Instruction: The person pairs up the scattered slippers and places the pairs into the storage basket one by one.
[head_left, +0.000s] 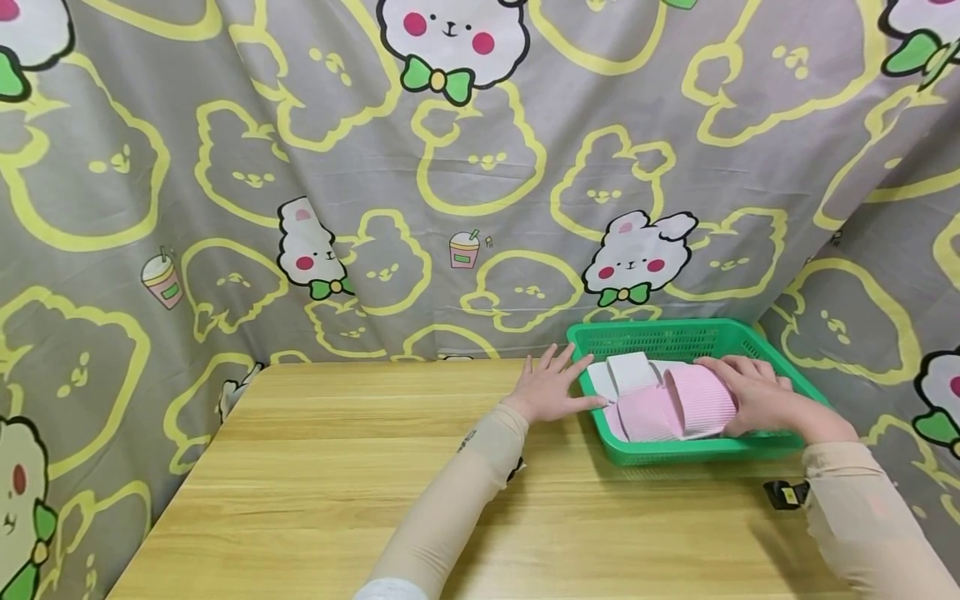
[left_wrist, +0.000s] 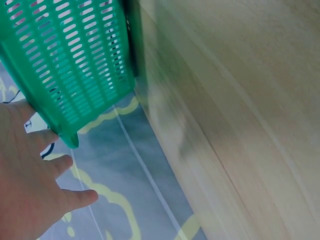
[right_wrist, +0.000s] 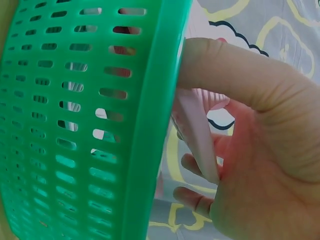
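A green plastic basket (head_left: pixel 705 450) stands at the right of the table, holding pink and white slippers with ribbed straps. My right hand (head_left: pixel 765 396) reaches over the basket and grips the rightmost pink slipper (head_left: pixel 701 400). In the right wrist view, the thumb and fingers lie on either side of its pale pink edge (right_wrist: pixel 197 135). Another pink slipper (head_left: pixel 648 414) lies beside it, and a white slipper (head_left: pixel 630 375) is behind. My left hand (head_left: pixel 551 392) is spread at the basket's left rim; in the left wrist view its fingers are straight, near the perforated wall (left_wrist: pixel 75 60).
The basket rests on a wood-grain table (head_left: pixel 337 467). A grey patterned curtain (head_left: pixel 375 167) hangs behind the table and along its sides. A small black object with a yellow label (head_left: pixel 786 495) lies near the right forearm.
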